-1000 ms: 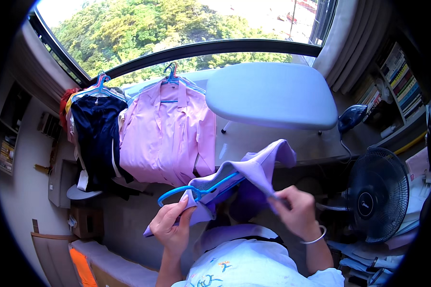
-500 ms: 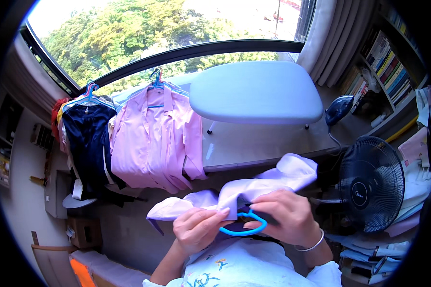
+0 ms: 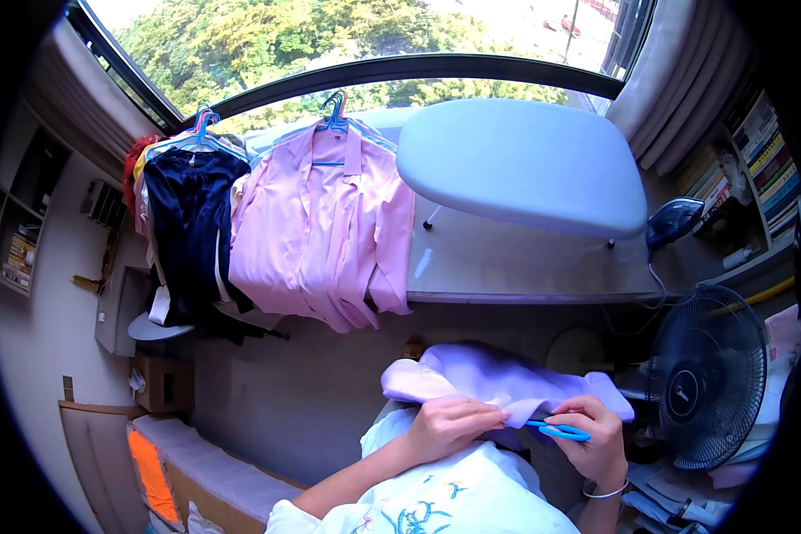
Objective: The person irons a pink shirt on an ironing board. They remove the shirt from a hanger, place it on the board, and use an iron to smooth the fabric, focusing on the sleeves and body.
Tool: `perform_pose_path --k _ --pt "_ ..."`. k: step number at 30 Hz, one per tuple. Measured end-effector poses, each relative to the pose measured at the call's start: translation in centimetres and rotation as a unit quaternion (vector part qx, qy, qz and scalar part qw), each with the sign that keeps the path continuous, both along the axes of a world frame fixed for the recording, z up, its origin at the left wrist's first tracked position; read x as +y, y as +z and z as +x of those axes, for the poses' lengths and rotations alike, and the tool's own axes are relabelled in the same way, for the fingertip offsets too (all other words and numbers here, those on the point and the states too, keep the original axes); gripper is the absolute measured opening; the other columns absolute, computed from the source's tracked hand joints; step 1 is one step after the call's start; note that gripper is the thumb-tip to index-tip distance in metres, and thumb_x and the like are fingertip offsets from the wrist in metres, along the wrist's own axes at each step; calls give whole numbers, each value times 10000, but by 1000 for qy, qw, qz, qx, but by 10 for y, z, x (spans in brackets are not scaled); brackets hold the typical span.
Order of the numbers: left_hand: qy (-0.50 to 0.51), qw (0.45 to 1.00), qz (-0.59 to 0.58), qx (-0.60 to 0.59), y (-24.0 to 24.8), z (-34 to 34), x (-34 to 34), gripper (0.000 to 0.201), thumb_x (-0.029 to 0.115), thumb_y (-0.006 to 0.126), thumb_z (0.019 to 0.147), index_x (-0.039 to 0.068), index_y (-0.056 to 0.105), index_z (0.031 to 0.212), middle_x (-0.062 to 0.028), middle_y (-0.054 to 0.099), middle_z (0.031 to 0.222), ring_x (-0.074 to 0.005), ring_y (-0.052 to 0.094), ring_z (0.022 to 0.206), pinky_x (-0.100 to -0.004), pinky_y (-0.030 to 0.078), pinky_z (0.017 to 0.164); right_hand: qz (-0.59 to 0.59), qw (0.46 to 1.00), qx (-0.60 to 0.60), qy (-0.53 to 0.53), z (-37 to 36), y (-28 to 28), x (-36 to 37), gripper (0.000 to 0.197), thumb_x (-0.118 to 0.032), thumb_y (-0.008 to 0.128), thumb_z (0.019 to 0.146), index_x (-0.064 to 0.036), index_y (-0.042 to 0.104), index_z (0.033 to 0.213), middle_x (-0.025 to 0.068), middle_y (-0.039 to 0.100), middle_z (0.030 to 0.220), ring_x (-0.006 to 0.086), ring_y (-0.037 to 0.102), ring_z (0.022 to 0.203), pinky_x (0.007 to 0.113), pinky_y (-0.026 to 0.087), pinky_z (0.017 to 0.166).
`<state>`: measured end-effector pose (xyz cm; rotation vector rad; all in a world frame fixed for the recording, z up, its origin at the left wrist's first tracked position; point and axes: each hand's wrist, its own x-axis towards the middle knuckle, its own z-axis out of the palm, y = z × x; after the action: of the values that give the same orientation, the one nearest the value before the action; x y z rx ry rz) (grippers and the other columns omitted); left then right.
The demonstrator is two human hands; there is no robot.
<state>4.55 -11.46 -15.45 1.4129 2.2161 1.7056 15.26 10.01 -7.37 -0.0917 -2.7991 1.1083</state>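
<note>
A lavender garment (image 3: 498, 378), probably a shirt, is bunched across my lap and the space in front of it. At its near edge, my left hand (image 3: 458, 427) pinches the cloth between thumb and fingers. Close by on the right, my right hand (image 3: 596, 436) grips what look like blue-handled scissors (image 3: 565, 432), whose loop shows below the fingers. Their front end points left towards the pinched cloth. I cannot make out the blades, or whether they touch the fabric.
A pale blue ironing board (image 3: 525, 165) stands on the table (image 3: 507, 258), with an iron (image 3: 672, 222) to its right. Pink shirts (image 3: 320, 231) and a dark garment (image 3: 191, 231) hang on the left. A black fan (image 3: 707, 383) and stacked clothes (image 3: 676, 498) are at right.
Both hands, the garment and the blue scissors have shifted right and lower in the picture. The blue loop has turned from wide to narrow. My view has swung somewhat left.
</note>
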Motion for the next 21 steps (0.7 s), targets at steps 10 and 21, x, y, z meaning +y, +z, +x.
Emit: perform_pose_path --k 10,21 --pt "412 892 -179 -53 -129 -260 -41 564 264 758 779 -8 548 1225 -164 565 1092 -304 614 909 -384 495 825 43 955 -63 -286 4 -3 -11 146 -124 757 776 -2 693 823 129 623 902 219 639 787 294 521 642" --pt "328 897 -94 -282 -183 -387 -85 181 181 728 833 27 655 896 20 626 676 -137 600 628 -283 471 597 2 891 -72 -448 -52 1 -30 55 14 681 798 27 642 835 100 612 906 142 636 617 217 512 520"
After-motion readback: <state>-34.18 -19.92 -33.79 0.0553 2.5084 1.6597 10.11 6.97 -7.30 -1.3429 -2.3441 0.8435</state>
